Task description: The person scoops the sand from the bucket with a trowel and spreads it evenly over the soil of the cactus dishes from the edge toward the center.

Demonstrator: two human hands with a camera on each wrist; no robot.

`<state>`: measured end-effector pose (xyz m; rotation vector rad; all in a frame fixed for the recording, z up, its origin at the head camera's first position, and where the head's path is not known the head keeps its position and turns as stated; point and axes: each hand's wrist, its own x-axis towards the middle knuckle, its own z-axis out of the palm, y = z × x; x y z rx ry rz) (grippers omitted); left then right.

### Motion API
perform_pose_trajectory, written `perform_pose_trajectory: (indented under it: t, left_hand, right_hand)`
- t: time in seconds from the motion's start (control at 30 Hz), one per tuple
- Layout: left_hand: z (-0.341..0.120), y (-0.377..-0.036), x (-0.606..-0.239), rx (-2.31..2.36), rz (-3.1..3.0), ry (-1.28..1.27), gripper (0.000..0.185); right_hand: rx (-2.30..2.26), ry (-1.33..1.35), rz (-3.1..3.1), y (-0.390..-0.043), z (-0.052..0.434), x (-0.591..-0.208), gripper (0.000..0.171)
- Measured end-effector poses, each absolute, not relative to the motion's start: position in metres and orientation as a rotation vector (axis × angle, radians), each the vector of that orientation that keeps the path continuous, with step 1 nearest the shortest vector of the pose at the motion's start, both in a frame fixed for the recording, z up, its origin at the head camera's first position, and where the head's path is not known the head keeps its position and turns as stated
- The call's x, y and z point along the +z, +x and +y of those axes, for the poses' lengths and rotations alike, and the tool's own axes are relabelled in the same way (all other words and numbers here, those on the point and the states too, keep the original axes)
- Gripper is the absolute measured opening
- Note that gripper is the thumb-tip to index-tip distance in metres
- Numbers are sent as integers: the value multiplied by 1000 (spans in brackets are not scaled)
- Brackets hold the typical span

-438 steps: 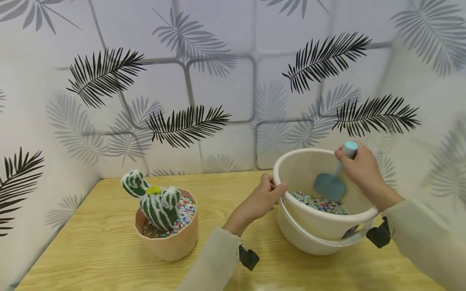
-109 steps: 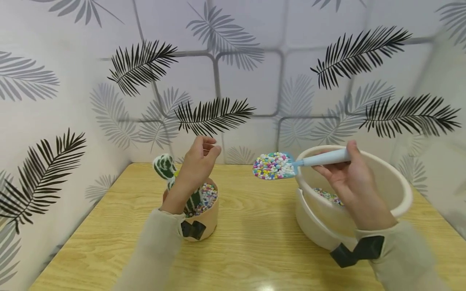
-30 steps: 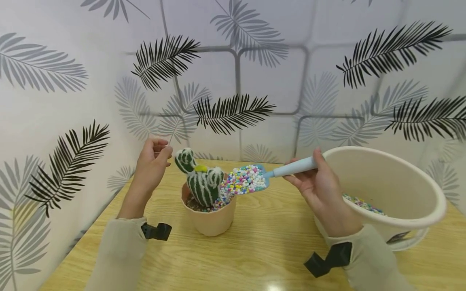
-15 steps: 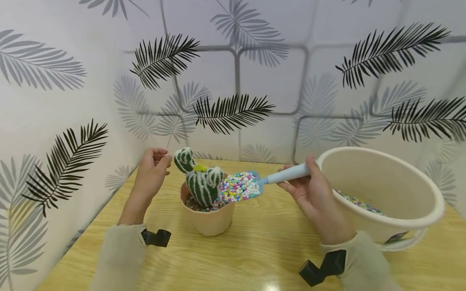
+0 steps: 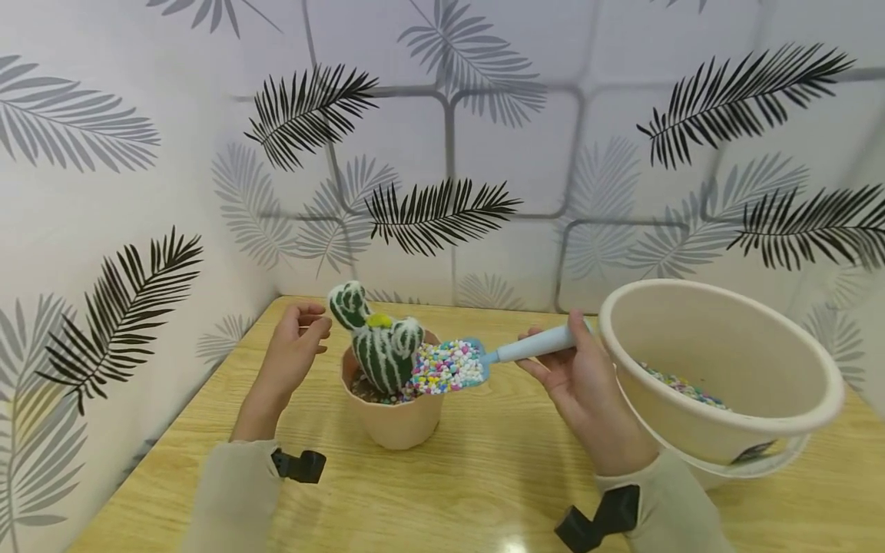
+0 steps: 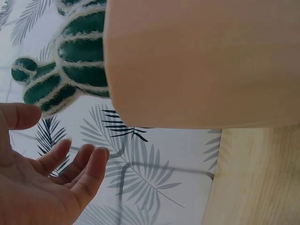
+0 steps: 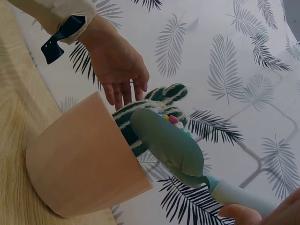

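Observation:
My right hand (image 5: 591,395) grips the pale blue handle of a small hand trowel (image 5: 532,343). Colourful pebbles (image 5: 448,367) are heaped on its blade, which overlaps the right rim of the peach flower pot (image 5: 399,426) in the head view. A green cactus (image 5: 380,357) with white fuzzy ridges and a yellow top stands in the pot, with dark soil and some pebbles round its base. To the left of the cactus my left hand (image 5: 293,346) holds nothing, its fingers loosely bent. The right wrist view shows the underside of the trowel blade (image 7: 166,145) beside the cactus.
A large cream tub (image 5: 726,334) stands tilted on a second white basin at the right, with more pebbles (image 5: 684,388) at its bottom. Both stand on the wooden table (image 5: 415,503). Behind the table rises a leaf-patterned wall (image 5: 512,177).
Earlier the trowel dug in the tub while my left hand held its rim. The loaded trowel has since come left to the pot and, in the last second, dropped lower and nearer the cactus.

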<state>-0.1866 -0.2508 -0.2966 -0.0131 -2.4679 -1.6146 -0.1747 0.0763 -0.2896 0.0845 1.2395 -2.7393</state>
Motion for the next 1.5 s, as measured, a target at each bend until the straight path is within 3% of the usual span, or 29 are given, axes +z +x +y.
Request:
perform_pose_trajectory:
  t: [0.63, 1.13, 1.5]
  left_hand:
    - [-258, -193, -338, -1693, -2501, -224, 37]
    - [-265, -198, -346, -1684, -2579, -333, 41]
    - [-272, -204, -358, -1788, -2686, -514, 58]
  right_hand:
    - [-2758, 91, 1273, -172, 67, -308, 29]
    - [-2805, 75, 1165, -172, 66, -309, 27]
    - [-2772, 83, 1247, -170, 68, -307, 27]
